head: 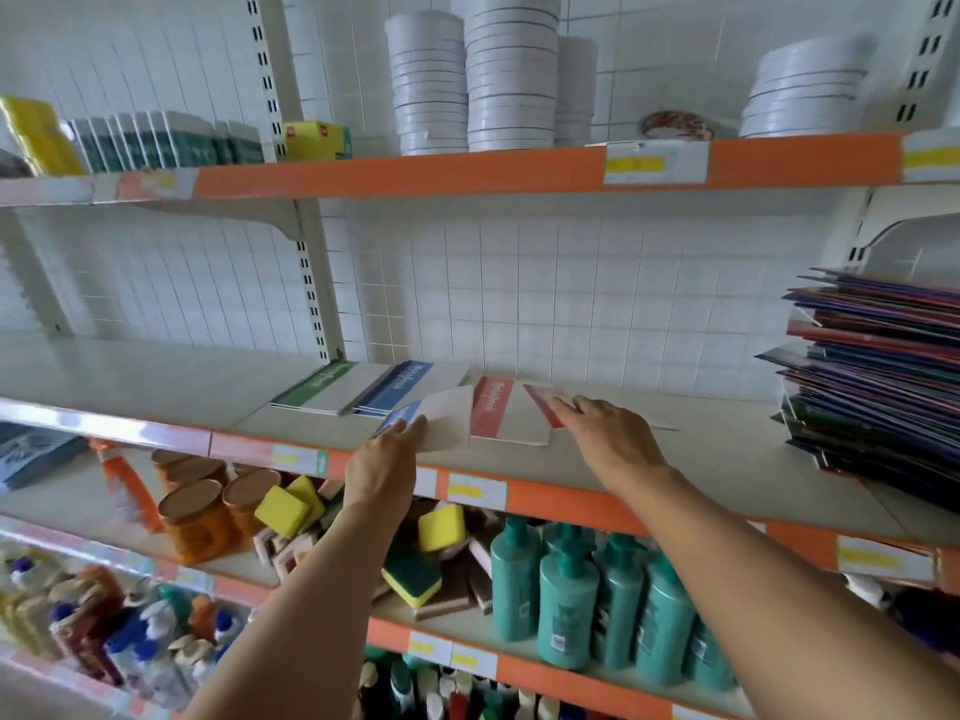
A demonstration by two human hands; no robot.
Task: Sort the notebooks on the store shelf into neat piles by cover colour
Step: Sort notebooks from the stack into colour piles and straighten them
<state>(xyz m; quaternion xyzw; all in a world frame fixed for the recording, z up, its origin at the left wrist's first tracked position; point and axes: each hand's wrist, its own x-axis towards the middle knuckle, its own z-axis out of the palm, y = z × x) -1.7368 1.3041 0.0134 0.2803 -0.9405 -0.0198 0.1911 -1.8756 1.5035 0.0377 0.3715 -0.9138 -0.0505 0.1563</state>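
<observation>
Notebook sorting at the store shelf [727, 449].
Left hand [384, 459] gripped a blue notebook [441, 418]; right hand [608, 433], fingers straight, pressed a red notebook [540, 400].

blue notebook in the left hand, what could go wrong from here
The blue notebook is held tilted by the left hand over the shelf edge; it could slip down onto the sponges. The right hand reaching for the red notebook might nudge the red pile askew.

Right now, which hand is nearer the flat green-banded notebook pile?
Left. The left hand holds a blue-banded notebook just right of the green-banded notebook pile; the right hand is farther right.
</observation>
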